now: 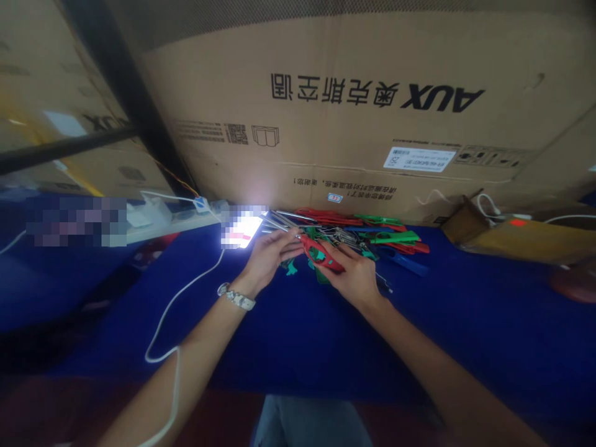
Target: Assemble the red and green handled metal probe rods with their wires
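Observation:
My right hand (356, 273) is closed around a red plastic handle-like piece (310, 247) with an oval opening, through which green shows. My left hand (269, 257), a metal-banded watch at its wrist, pinches a thin metal rod (285, 225). The rod's near end meets the tip of the red piece; whether it goes inside, I cannot tell. Just beyond both hands lies a pile of red plastic pieces (321, 217), green plastic pieces (395, 237) and loose metal parts (347, 236). Some small teal parts (291, 268) lie under the hands.
A brightly lit phone-like screen (244, 228) is left of my left hand. Its white cable (184, 288) runs over the blue tabletop (298, 347) and across my left forearm. A large cardboard box (326, 136) stands behind. At right sits a yellowish-brown box (521, 239).

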`<state>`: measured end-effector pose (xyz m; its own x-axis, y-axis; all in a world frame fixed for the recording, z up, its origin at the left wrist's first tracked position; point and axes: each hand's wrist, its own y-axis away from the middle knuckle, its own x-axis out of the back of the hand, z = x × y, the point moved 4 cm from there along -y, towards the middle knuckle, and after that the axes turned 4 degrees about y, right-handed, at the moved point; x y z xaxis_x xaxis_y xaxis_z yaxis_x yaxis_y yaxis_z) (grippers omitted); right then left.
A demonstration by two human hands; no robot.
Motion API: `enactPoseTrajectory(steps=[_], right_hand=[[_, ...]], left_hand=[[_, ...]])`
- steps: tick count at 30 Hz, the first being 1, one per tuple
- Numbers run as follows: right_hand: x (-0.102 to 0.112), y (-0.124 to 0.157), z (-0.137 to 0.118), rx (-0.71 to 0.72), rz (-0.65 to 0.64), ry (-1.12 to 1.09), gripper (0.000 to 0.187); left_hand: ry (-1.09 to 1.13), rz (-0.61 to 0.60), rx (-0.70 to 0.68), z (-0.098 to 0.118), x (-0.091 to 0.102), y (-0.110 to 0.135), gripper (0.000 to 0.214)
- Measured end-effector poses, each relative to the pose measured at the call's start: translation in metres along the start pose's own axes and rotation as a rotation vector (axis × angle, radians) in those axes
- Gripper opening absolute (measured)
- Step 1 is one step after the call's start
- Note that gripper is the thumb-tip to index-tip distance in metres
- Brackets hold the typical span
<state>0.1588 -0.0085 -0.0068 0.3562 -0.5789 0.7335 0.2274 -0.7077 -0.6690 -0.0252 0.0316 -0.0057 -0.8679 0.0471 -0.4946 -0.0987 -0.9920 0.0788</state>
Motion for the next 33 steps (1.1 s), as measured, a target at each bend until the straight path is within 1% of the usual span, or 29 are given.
enactPoseTrajectory(steps=[4, 13, 20, 24, 28, 33], right_hand=[[0.001, -0.001, -0.002, 0.0, -0.032, 0.017, 0.043], [0.004, -0.005, -0.008, -0.01, -0.116, 0.117, 0.052], [0.003, -0.006, -0.01, 0.02, -0.072, 0.041, 0.048], [0.003, -0.007, -0.01, -0.019, -0.08, 0.053, 0.049], [0.001, -0.007, -0.008, -0.068, -0.113, 0.049, 0.051], [0.0, -0.006, -0.007, -0.061, -0.151, 0.049, 0.052]], left_hand=[[0.018, -0.004, -0.018, -0.002, 0.001, -0.001, 0.026], [-0.019, -0.017, -0.076, -0.002, 0.0, -0.002, 0.023], [-0.034, 0.02, -0.114, 0.001, -0.003, -0.001, 0.02], [-0.02, 0.017, -0.1, 0.0, -0.004, 0.0, 0.019], [0.007, -0.029, -0.069, 0.0, -0.004, 0.001, 0.02], [-0.024, -0.082, -0.038, -0.003, -0.003, 0.001, 0.022]])
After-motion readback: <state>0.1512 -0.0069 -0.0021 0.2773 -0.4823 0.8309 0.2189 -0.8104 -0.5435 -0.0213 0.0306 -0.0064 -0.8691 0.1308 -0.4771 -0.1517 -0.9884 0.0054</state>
